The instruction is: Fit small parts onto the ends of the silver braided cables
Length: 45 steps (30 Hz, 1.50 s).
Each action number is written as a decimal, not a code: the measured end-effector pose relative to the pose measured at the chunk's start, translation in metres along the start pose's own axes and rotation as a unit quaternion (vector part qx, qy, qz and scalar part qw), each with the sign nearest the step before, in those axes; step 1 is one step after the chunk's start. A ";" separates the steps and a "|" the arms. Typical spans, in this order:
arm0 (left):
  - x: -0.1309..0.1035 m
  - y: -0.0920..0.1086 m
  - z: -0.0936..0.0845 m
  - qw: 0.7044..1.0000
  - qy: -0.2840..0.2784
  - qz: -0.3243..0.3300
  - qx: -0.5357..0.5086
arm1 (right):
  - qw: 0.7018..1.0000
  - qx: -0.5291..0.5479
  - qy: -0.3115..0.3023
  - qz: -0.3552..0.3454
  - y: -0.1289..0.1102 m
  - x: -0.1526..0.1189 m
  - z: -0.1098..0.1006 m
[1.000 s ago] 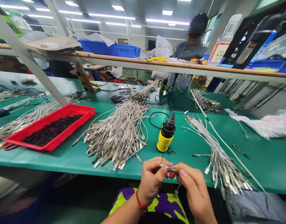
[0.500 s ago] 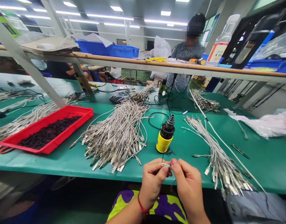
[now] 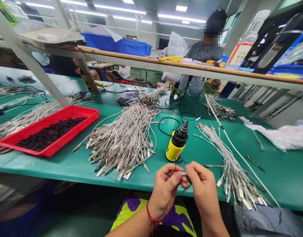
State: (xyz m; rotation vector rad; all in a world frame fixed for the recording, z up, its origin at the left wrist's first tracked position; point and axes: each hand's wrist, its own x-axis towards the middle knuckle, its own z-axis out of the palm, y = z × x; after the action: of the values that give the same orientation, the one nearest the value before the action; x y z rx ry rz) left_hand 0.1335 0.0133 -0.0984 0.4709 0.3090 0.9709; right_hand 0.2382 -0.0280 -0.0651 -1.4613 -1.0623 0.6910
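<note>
My left hand [image 3: 166,187], a red cord on its wrist, pinches a small pale cable piece [image 3: 183,174] from the left, near the table's front edge. From the right, the fingertips of my right hand [image 3: 202,184] are closed on the same piece. A thin dark strand stands up by my left fingers. Just beyond the hands, a yellow heat gun [image 3: 175,146] stands with its metal nozzle upward, with small black tubes at its base. A large bundle of white cables [image 3: 124,138] with metal plugs lies to the left, and another cable bundle [image 3: 230,164] to the right.
A red tray [image 3: 49,152] of small black pieces sits at the left. Overhead runs a shelf [image 3: 141,61] with blue bins [image 3: 134,47] and a bottle [image 3: 245,42]. A pen [image 3: 255,163] and a plastic bag [image 3: 287,133] lie at the right. A person [image 3: 203,51] stands beyond the shelf.
Both hands have shifted slightly to the right in view, still together on the cable piece. The right fingertips have tilted a little. The background has moved slightly with the camera.
</note>
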 end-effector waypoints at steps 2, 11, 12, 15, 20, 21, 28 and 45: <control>-0.001 0.003 0.000 1.000 0.013 -0.013 -0.016 | 0.992 -0.096 0.002 -0.085 0.001 -0.001 -0.003; 0.003 0.005 -0.001 0.999 0.044 -0.027 0.003 | 0.805 -0.379 -0.101 -0.445 0.011 0.017 -0.048; 0.003 0.005 0.000 0.998 0.047 -0.029 0.005 | 0.793 -0.391 -0.106 -0.456 0.010 0.019 -0.052; 0.002 0.004 0.002 0.998 0.055 -0.039 -0.009 | 0.761 -0.419 -0.141 -0.475 0.007 0.027 -0.060; -0.001 0.002 0.003 0.995 0.058 -0.071 -0.030 | 0.738 -0.426 -0.159 -0.499 0.014 0.039 -0.064; 0.000 0.000 0.001 0.996 0.047 -0.072 -0.029 | 0.749 -0.409 -0.148 -0.500 0.016 0.040 -0.064; 0.023 -0.035 -0.040 0.979 -0.086 0.018 0.182 | 0.966 -0.162 -0.072 -0.186 -0.005 0.046 -0.055; 0.044 -0.107 -0.106 0.904 -0.281 -0.199 0.254 | 0.999 0.047 -0.024 -0.004 -0.049 0.105 -0.043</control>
State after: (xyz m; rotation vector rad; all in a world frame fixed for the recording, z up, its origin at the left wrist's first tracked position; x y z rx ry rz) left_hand 0.1852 0.0248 -0.2459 1.0926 0.1189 0.3119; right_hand 0.3091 0.0444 0.0056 -1.3649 -1.0590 0.7630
